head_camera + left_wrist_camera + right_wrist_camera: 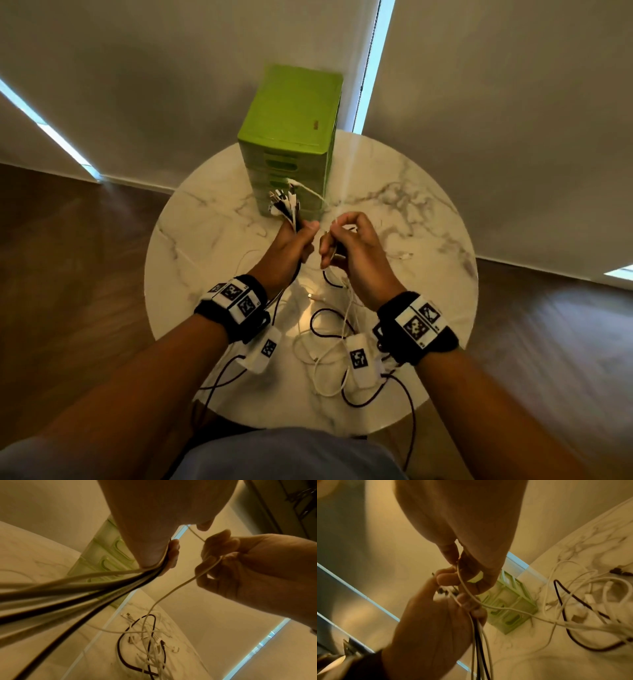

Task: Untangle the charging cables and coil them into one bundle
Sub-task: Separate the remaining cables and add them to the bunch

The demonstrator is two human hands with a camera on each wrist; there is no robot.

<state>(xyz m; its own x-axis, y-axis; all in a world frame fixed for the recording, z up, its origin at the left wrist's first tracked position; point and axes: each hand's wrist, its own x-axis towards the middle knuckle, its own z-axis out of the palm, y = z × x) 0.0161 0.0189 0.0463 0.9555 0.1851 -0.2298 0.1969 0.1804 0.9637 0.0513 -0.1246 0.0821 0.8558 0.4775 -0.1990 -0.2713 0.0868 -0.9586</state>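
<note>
Gripped in the left hand (293,245), a bunch of black and white cables (286,205) stood plug-ends up.

Round marble table (212,219) carried a green drawer unit (291,137) at its far edge, just behind both raised hands. Loose cables (329,346) lay tangled on the tabletop near the wrists, trailing down from the fist. Beside the left hand, the right hand (352,250) pinched one white cable (180,586) between curled fingers.
</note>
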